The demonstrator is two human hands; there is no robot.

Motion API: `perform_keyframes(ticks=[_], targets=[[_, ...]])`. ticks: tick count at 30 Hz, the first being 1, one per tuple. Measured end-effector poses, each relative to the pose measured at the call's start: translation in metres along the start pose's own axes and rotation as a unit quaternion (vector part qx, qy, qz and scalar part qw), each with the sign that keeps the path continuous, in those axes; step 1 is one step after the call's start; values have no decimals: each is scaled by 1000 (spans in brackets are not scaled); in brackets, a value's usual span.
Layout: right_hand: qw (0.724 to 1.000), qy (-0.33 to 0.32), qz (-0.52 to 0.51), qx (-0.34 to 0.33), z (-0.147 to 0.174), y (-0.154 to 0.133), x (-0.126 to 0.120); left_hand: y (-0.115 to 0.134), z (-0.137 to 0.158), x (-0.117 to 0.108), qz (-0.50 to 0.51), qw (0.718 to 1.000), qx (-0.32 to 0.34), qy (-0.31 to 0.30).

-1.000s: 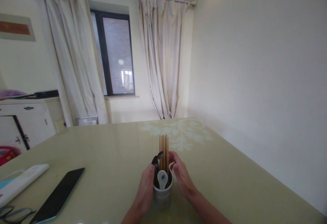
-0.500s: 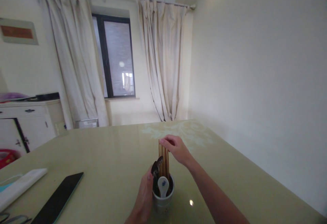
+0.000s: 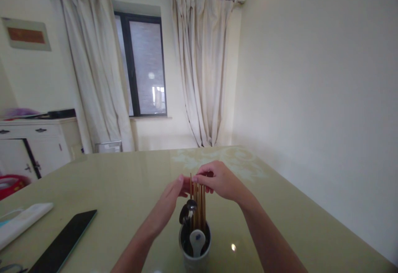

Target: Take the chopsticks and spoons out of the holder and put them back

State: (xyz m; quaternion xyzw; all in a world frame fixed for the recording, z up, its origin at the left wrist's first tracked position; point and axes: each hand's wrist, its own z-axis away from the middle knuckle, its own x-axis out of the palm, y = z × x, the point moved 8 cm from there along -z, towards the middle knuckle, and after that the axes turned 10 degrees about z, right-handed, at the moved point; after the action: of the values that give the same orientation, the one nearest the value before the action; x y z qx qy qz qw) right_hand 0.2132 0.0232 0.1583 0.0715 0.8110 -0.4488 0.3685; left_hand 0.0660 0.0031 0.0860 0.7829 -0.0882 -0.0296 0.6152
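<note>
A light-coloured cup (image 3: 195, 263) stands on the table close to me. Several wooden chopsticks (image 3: 199, 210) rise upright from it, together with dark metal spoons (image 3: 184, 213) on the left and a white ceramic spoon (image 3: 197, 240) with a blue mark in front. My right hand (image 3: 219, 181) is closed at the chopsticks' upper ends, its thumb and fingers pinching there. On the other side, my left hand (image 3: 174, 194) is half curled and open, its fingertips reaching beside and behind the leftmost chopstick; exact contact is hard to see.
At the left of the table lie a black flat slab (image 3: 66, 240) and a white flat object (image 3: 29, 221) with a cable. A white cabinet (image 3: 46, 140) and a red basket (image 3: 14, 186) stand beyond the table. A wall (image 3: 311, 98) runs along the right.
My left hand has left the cup's side and risen to the chopsticks' tops. The right hand stays at the chopstick tops. One chopstick now stands slightly apart on the left.
</note>
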Motion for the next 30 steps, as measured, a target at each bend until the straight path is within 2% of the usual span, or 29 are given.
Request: perform_keyframes(ticks=[3,5,10,15,20,25,30], targets=[[999,24,-20,20,0,5,-2,30,-14,12,-69,991,-16,-111],[998,37,-35,36,0,10,-3,40,-20,17,-100,983,-10,-155],[998,29,-41,36,3,11,-5,31,-23,26,-70,971,-47,-223],[999,23,-26,38,5,8,-10,28,-22,25,-70,974,-51,-211],[998,56,20,30,5,3,-14,28,-22,31,-51,973,-53,-220],[998,41,-34,18,7,2,-11,22,-19,38,-7,972,-96,-214],[999,42,-23,22,6,4,-12,19,-16,42,17,972,-105,-212]])
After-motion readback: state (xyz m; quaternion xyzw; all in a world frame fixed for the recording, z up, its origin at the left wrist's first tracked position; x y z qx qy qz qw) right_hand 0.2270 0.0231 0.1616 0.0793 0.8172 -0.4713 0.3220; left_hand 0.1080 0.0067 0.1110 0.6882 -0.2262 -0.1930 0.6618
